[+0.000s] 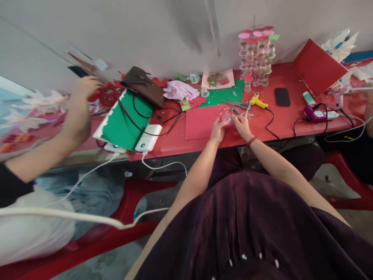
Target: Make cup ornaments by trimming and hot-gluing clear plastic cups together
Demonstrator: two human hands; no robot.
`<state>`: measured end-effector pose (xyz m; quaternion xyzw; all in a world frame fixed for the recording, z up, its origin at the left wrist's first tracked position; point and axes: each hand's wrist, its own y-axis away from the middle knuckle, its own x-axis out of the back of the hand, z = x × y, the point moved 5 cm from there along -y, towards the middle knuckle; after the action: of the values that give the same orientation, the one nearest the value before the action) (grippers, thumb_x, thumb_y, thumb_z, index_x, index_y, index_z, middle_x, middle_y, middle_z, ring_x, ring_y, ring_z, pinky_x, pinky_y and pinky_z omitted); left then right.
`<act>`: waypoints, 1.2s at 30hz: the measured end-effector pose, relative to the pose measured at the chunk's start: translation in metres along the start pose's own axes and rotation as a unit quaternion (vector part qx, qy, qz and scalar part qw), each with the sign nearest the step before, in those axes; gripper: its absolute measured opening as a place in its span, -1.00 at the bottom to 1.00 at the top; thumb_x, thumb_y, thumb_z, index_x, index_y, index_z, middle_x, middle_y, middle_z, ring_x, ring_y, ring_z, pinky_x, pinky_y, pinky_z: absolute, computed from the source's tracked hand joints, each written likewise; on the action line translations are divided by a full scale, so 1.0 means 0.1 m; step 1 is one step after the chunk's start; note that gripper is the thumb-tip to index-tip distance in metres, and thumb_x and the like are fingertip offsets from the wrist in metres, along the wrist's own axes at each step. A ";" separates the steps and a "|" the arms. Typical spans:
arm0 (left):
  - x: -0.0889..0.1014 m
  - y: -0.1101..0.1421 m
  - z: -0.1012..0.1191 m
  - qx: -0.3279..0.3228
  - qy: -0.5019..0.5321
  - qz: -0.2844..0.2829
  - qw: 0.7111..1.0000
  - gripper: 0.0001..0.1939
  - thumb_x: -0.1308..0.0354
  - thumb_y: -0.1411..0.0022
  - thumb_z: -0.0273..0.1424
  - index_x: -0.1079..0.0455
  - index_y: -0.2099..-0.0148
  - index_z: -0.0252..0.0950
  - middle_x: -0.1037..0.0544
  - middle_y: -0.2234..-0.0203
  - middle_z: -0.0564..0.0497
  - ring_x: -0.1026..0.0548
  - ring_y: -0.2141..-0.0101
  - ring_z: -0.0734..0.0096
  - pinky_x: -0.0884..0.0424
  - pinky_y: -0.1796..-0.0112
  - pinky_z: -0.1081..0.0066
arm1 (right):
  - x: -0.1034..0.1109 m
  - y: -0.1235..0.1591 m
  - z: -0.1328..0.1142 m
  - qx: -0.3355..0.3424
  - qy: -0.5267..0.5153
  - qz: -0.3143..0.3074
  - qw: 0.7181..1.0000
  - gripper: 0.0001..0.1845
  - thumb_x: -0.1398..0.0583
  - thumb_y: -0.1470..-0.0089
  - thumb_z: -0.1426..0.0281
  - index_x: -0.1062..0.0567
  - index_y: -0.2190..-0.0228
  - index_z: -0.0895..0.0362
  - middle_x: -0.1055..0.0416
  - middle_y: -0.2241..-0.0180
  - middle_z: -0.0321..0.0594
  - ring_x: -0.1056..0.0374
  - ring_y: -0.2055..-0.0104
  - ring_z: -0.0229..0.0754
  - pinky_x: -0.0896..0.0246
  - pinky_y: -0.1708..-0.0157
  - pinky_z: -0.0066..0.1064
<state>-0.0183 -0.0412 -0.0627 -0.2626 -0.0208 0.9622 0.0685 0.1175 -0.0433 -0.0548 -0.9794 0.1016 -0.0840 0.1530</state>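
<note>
My left hand [217,130] is closed on a small clear plastic cup [226,117], its thumb along the near side. At the cup's right edge, my right hand [243,126] has its fingers pinched together on it; the exact grip is small and partly hidden. Just beyond my right fingertips lie scissors [239,105] with grey handles. A yellow glue gun [258,101] rests a little farther right, its cord trailing toward the table edge. Under and left of my hands are red paper sheets [198,123], with small scraps scattered near the scissors.
Stacked plastic cups with coloured discs [258,58] stand by the wall. A phone [282,97], purple power adapter [314,114] and red folder [320,68] are on the right. Leftward are a green board [125,118], brown bag [144,85], power bank [148,138] and a co-worker's arm [74,116].
</note>
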 end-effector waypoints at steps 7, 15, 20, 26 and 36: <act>-0.03 0.01 0.03 0.007 0.010 -0.005 1.000 -0.61 -0.47 0.12 -0.31 -0.54 0.19 -0.23 -0.65 0.33 0.03 -0.61 0.14 0.24 -0.44 0.00 0.26 | 0.00 0.00 -0.07 0.006 -0.015 -0.002 1.000 -0.74 -0.16 -0.06 0.25 -0.37 0.59 0.08 -0.23 0.59 -0.38 -0.13 0.45 -0.27 -0.05 0.38 -0.38; -0.01 -0.03 0.01 0.032 0.000 -0.025 0.999 -0.67 -0.45 0.23 -0.41 -0.51 0.32 -0.24 -0.62 0.45 0.08 -0.63 0.16 0.24 -0.44 -0.01 0.28 | 0.03 0.01 -0.09 0.014 -0.025 0.007 1.000 -0.58 -0.17 -0.07 0.08 -0.25 0.64 0.05 -0.06 0.63 -0.42 -0.01 0.49 -0.29 0.03 0.44 -0.38; -0.01 -0.03 -0.02 0.042 0.004 -0.031 0.999 -0.68 -0.47 0.18 -0.39 -0.52 0.29 -0.24 -0.65 0.43 0.05 -0.63 0.05 0.15 -0.46 -0.06 0.22 | 0.04 0.01 -0.05 0.000 -0.023 0.014 1.000 -0.46 -0.17 -0.10 -0.05 -0.16 0.64 0.03 0.01 0.61 -0.41 0.02 0.48 -0.29 0.05 0.44 -0.37; 0.06 -0.05 -0.02 0.049 0.030 -0.017 0.998 -0.70 -0.47 0.01 -0.31 -0.55 0.21 -0.24 -0.67 0.31 0.01 -0.63 0.08 0.18 -0.48 0.00 0.25 | 0.00 0.00 -0.03 0.009 -0.047 -0.016 0.999 -0.67 -0.18 -0.06 0.09 -0.36 0.55 0.05 -0.20 0.56 -0.38 -0.11 0.45 -0.27 -0.07 0.39 -0.38; 0.19 -0.12 -0.14 0.031 0.010 0.064 0.997 -0.63 -0.49 -0.03 -0.10 -0.48 0.28 -0.22 -0.59 0.40 0.04 -0.61 0.26 0.26 -0.55 0.13 0.22 | 0.03 -0.01 0.08 -0.061 -0.100 0.021 0.993 -0.70 -0.21 -0.03 0.08 -0.44 0.47 0.06 -0.29 0.56 -0.39 -0.19 0.52 -0.31 -0.16 0.50 -0.43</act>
<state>-0.0265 -0.0262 -0.0831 -0.2705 0.0270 0.9622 0.0148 0.1218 -0.0408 -0.0621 -0.9881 0.1112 0.0239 0.1039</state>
